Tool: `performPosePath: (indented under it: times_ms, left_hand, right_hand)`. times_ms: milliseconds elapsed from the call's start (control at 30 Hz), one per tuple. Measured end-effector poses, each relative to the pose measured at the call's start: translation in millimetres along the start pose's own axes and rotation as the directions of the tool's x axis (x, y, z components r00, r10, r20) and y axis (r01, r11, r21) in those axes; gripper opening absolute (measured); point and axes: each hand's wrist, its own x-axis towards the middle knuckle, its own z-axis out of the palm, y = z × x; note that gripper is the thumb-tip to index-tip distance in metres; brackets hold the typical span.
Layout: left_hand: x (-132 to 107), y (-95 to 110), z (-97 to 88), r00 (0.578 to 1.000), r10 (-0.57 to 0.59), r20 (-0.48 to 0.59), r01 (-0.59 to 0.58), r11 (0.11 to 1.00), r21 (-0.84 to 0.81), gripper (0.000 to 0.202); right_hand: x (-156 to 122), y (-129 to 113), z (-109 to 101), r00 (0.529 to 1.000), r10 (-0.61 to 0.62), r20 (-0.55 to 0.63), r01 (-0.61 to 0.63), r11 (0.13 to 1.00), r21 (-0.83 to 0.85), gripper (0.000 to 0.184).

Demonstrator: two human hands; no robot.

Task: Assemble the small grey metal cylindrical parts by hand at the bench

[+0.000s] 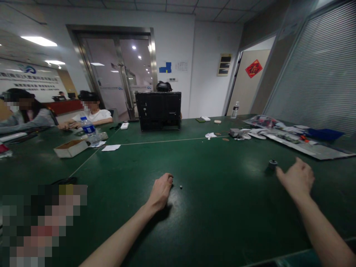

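Observation:
On the green table (217, 207), my left hand (161, 191) rests near the middle with its fingers curled together. Whatever lies inside those fingers, if anything, is hidden. Just right of the fingertips is a tiny round metal part (180, 187), apart from the hand. My right hand (299, 178) hovers at the right, thumb spread away from the fingers and no object visible in it. Close to its thumb stands a small grey cylinder with a knob or shaft on top (273, 164); I cannot tell whether they touch.
Papers and a blue tray (325, 134) lie at the far right. A black monitor-like case (158, 111) stands at the back, with a water bottle (235, 110) to its right. Leftward are a shallow box (71, 148), a blue-capped bottle (89, 131) and two seated people.

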Motion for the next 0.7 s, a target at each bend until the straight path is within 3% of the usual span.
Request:
performPosePath:
  times_ms: [67, 133, 167, 200, 300, 333, 400, 533, 600, 700]
  left_hand:
    - [0.0, -0.9, 0.3, 1.0, 0.004, 0.001, -0.004, 1.0, -0.003, 0.045]
    - [-0.2, -1.4, 0.3, 1.0, 0.005, 0.004, -0.005, 1.0, -0.006, 0.045]
    - [-0.3, -1.5, 0.3, 1.0, 0.005, 0.007, -0.005, 1.0, -0.006, 0.046]
    - [-0.4, -1.7, 0.3, 1.0, 0.004, 0.009, -0.004, 1.0, -0.006, 0.046]
    - [-0.4, -2.3, 0.3, 1.0, 0.008, 0.013, -0.008, 1.0, -0.007, 0.047]
    - [-0.4, -2.5, 0.3, 1.0, 0.009, 0.014, -0.009, 1.0, -0.007, 0.047]
    - [-0.5, -2.6, 0.1, 1.0, 0.011, 0.016, -0.011, 1.0, -0.004, 0.046]
    - [-0.9, -1.4, -1.0, 1.0, 0.011, 0.018, -0.011, 1.0, 0.007, 0.045]
    - [-0.9, -0.6, -1.4, 1.0, 0.01, 0.017, -0.01, 1.0, 0.013, 0.045]
    - [-0.7, 0.1, -1.3, 1.0, 0.006, 0.016, -0.006, 1.0, 0.021, 0.044]
  right_hand:
    - [-8.1, -50.4, -3.8, 0.988, -0.098, 0.116, 0.099, 0.995, 0.001, 0.064]
    - [-23.7, -107.9, -9.6, 0.899, -0.312, 0.306, 0.259, 0.944, 0.203, 0.049]
    - [-34.0, -136.7, -13.4, 0.82, -0.408, 0.402, 0.292, 0.902, 0.319, 0.044]
    - [-45.2, -164.2, -17.5, 0.712, -0.51, 0.484, 0.322, 0.848, 0.42, 0.04]
    - [-77.7, -232.2, -28.7, 0.439, -0.701, 0.562, 0.38, 0.712, 0.591, 0.035]
    - [-86.5, -248.7, -30.9, 0.369, -0.739, 0.564, 0.394, 0.673, 0.625, 0.035]
    - [-100.0, -272.5, -31.1, 0.279, -0.781, 0.559, 0.417, 0.623, 0.662, 0.035]
    - [-115.9, -292.0, -17.4, 0.204, -0.813, 0.546, 0.456, 0.573, 0.681, 0.037]
    - [-121.9, -293.7, -8.0, 0.209, -0.823, 0.528, 0.447, 0.56, 0.697, 0.037]
    - [-130.0, -292.9, 3.4, 0.254, -0.838, 0.484, 0.383, 0.546, 0.745, 0.028]
